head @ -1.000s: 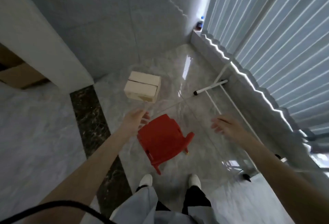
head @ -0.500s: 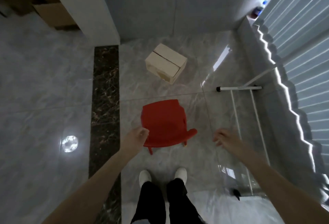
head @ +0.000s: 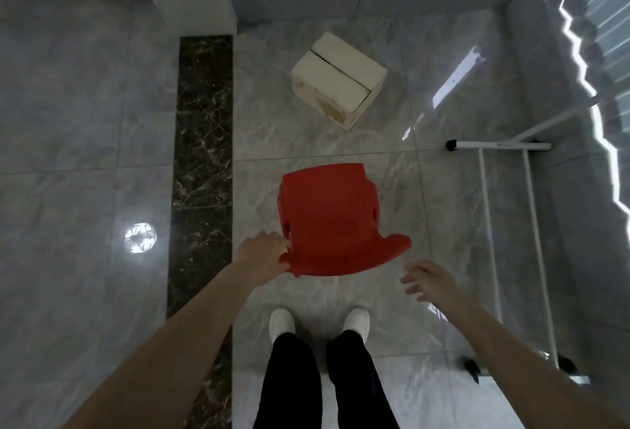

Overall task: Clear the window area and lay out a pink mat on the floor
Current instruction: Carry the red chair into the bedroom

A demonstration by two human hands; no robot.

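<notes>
The red chair (head: pixel 329 220) has risen, backrest toward the feet, left hand (head: pixel 262 253) fingers gripping it, right hand (head: pixel 431 280) spread.

- Smooth, slightly glossy red plastic chair (head: pixel 329 220)
- Matt pale cardboard box (head: pixel 337 82)
- Highly polished grey marble-look floor (head: pixel 85 162), mirroring a lamp
- White-painted metal tube rack (head: pixel 504 224)

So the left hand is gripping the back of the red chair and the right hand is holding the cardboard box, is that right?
Not quite. The left hand does grip the back of the red chair, but the right hand holds nothing: its fingers are spread in the air, apart from the chair. The cardboard box sits untouched on the floor beyond the chair. The head view shows this.
</notes>
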